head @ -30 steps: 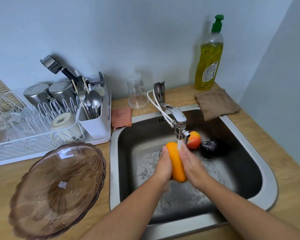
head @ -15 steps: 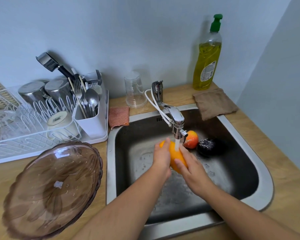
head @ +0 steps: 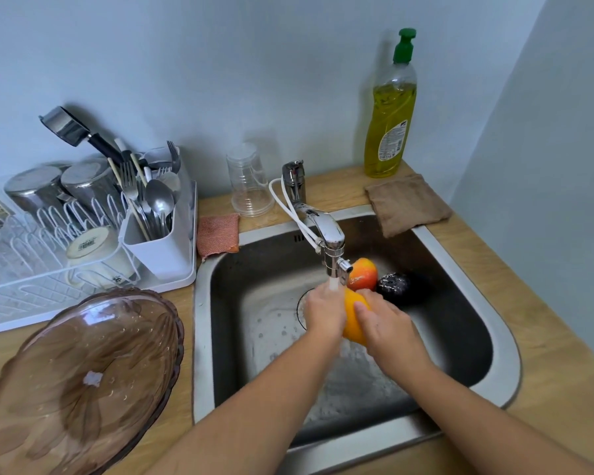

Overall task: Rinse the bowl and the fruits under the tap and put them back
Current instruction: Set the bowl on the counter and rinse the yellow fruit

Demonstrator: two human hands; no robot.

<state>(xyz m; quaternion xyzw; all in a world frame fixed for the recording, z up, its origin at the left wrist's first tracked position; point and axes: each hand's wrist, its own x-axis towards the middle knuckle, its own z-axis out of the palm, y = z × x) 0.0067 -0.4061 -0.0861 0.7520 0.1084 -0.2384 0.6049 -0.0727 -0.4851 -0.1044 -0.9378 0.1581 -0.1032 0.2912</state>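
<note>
Water (head: 333,286) runs in a white stream from the tap (head: 330,234) straight onto the orange fruit (head: 352,325) that I hold between both hands over the middle of the sink (head: 199,337). My left hand (head: 324,315) wraps the fruit's left side, fingers curled round it. My right hand (head: 386,325) grips the right side with fingers bent over the top; the thumb is hidden.

Just behind my hands, toward the sink's back right corner, a red-and-yellow fruit (head: 363,273) lies on the sink floor. A dark fruit (head: 394,285) lies just beside it on the right; whether they touch I cannot tell.

The brown glass bowl (head: 79,378) sits at the front left corner of the worktop (head: 546,389), close against the sink's left rim and dotted with droplets. Behind it, along the worktop's left edge, a white dish rack (head: 31,289) holds steel cups (head: 35,193) and a cutlery holder (head: 155,250) full of forks and spoons.

At the back edge stands a clear plastic cup (head: 249,181), and at the back right corner a bottle of yellow dish soap (head: 390,125) with a green cap. An orange scrub cloth (head: 217,234) lies at the sink's back left corner, and a brown cloth (head: 407,204) overlaps its back right corner.
</note>
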